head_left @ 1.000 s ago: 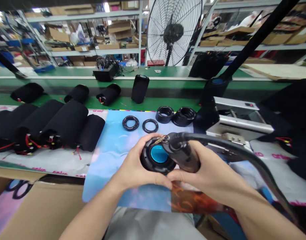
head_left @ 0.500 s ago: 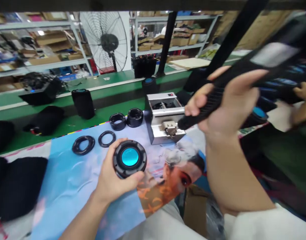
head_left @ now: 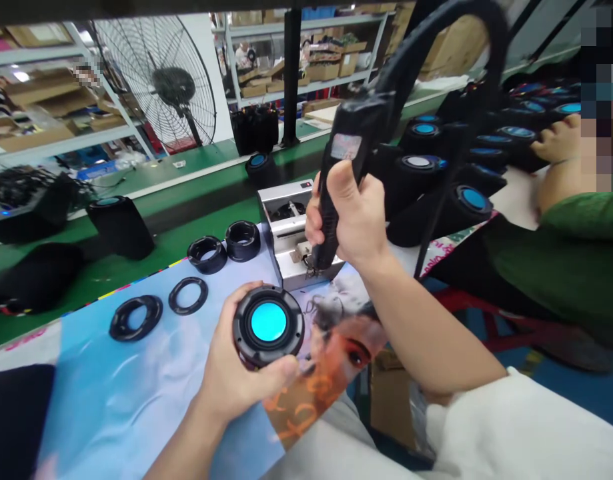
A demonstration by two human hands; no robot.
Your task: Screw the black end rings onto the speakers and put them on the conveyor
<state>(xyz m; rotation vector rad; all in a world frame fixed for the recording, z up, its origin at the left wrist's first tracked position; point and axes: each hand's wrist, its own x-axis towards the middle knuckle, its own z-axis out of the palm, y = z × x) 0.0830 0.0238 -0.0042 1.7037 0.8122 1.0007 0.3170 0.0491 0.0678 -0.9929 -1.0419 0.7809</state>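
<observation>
Now screwdriver (head_left: 353, 123) steeper than before

Even indoor light, soft sheen on the blue sheet (head_left: 136, 393), stretched edges, pixelated upper right

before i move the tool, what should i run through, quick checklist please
1. Left grip around the black disc's rim: ok.
2. Blue centre uncovered: ok.
3. Right grip wrapped around the black tool: ok.
4. Tool over the disc: not ok, its lower end is at the silver machine.
5. Screw on the tool's tip: cannot tell, too small.
6. Flat rings apart from the disc: ok.
</observation>
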